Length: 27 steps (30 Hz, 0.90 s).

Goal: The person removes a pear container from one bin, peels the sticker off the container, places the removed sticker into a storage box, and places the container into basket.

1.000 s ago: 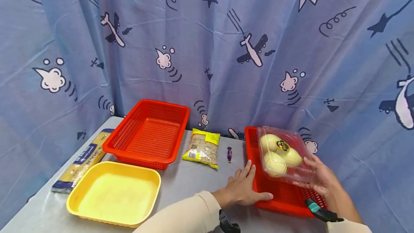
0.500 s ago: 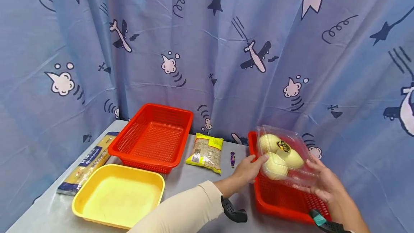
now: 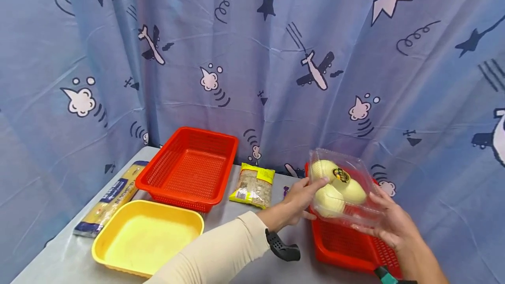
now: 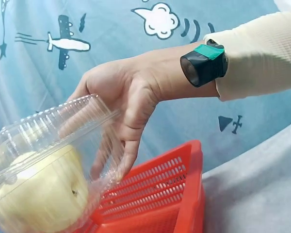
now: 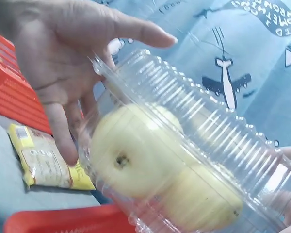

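A clear plastic clamshell box holds several round pale yellow fruits, with a black and yellow sticker on the lid. It is tilted above a red basket at the right. My left hand grips the box's left end, thumb over the near edge and fingers below. At the opposite end, my right hand holds it with thumb above and fingers underneath. The left wrist view shows the right hand at the box; the right wrist view shows the left hand there, dimpled fruit close by.
Left of the hands stand another red basket and a yellow tray. A spaghetti pack lies along the table's left edge. A yellow-edged bag and a purple-wrapped candy lie between the baskets. A blue curtain hangs behind.
My left hand has left the basket's left rim and taken hold of the box. The box, held by the right hand throughout, has shifted slightly leftward relative to the basket below.
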### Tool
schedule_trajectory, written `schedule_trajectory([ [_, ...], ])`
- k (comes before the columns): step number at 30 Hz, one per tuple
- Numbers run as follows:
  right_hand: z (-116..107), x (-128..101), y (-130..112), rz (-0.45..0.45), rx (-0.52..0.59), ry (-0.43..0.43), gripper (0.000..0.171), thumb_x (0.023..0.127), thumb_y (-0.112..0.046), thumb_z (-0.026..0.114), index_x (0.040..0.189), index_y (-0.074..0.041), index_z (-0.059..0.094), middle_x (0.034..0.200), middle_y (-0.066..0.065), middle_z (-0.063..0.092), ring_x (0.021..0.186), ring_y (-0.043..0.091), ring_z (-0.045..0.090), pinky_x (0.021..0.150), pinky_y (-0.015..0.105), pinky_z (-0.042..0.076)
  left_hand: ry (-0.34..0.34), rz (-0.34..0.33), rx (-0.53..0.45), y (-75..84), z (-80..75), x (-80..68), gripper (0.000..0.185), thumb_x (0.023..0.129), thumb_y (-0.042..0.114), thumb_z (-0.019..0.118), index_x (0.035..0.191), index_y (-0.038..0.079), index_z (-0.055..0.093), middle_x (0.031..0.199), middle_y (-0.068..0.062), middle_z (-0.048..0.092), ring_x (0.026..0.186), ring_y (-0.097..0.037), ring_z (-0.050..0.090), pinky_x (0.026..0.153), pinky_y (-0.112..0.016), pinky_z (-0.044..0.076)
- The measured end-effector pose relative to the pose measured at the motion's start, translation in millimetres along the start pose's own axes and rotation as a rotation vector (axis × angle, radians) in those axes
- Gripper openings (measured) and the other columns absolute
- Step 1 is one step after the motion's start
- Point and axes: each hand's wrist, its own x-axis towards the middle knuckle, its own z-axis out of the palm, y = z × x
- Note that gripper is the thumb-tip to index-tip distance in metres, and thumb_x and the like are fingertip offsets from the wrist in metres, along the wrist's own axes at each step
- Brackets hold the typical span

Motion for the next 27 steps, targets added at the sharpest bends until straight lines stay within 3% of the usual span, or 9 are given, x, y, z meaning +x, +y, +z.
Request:
schedule_trajectory([
  [2, 5.7, -1.1, -0.5, -0.003, -0.003, 0.017, 0.045, 0.104, -0.027, 0.041, 0.144, -0.043, 0.026, 0.110, -0.002, 0.060, 0.101, 0.036, 0.060, 0.086, 0.062, 0.044, 0.002, 0.004, 0.011, 2.3, -1.2, -2.3, 0.053, 0.082, 0.048, 0.072, 0.124, 0.018, 0.059, 0.108, -0.006, 0.059, 0.099, -0.032, 0.058, 0.072, -0.066, 0.048],
  [8, 30.3, -1.9, 1.0, 0.029, -0.055, 0.096, 0.069, 0.103, -0.030, 0.043, 0.154, -0.037, -0.002, 0.119, -0.003, 0.049, 0.103, 0.034, 0.057, 0.089, 0.062, 0.043, 0.029, -0.022, 0.024, 7.8, -12.0, -9.7, 0.068, 0.079, 0.046, 0.076, 0.135, 0.015, 0.052, 0.113, -0.011, 0.057, 0.095, -0.034, 0.059, 0.070, -0.062, 0.051],
  [12, 45.2, -0.9, 4.2, 0.018, -0.060, 0.095, 0.066, 0.104, -0.030, 0.043, 0.155, -0.037, 0.002, 0.124, -0.001, 0.044, 0.105, 0.034, 0.056, 0.089, 0.062, 0.042, 0.032, -0.027, 0.016, 12.7, -19.8, -15.5, 0.079, 0.078, 0.040, 0.078, 0.143, 0.011, 0.042, 0.119, -0.013, 0.054, 0.095, -0.032, 0.059, 0.069, -0.058, 0.053],
  [17, 61.2, 0.1, 5.5, -0.002, -0.054, 0.084, 0.060, 0.104, -0.031, 0.042, 0.153, -0.037, 0.009, 0.122, -0.002, 0.048, 0.107, 0.036, 0.054, 0.088, 0.061, 0.044, 0.019, 0.003, 0.000, 18.6, -28.3, -21.1, 0.076, 0.079, 0.027, 0.077, 0.142, 0.009, 0.039, 0.113, -0.012, 0.054, 0.091, -0.028, 0.061, 0.068, -0.052, 0.055],
  [27, 94.1, -4.9, 17.4, -0.009, -0.050, 0.164, 0.065, 0.102, -0.033, 0.046, 0.155, -0.040, 0.009, 0.140, 0.009, 0.024, 0.116, 0.043, 0.044, 0.090, 0.063, 0.042, 0.022, 0.031, 0.041, 24.0, -48.4, -34.0, 0.076, 0.076, 0.019, 0.073, 0.142, 0.006, 0.039, 0.131, -0.016, 0.044, 0.099, -0.027, 0.056, 0.069, -0.043, 0.055],
])
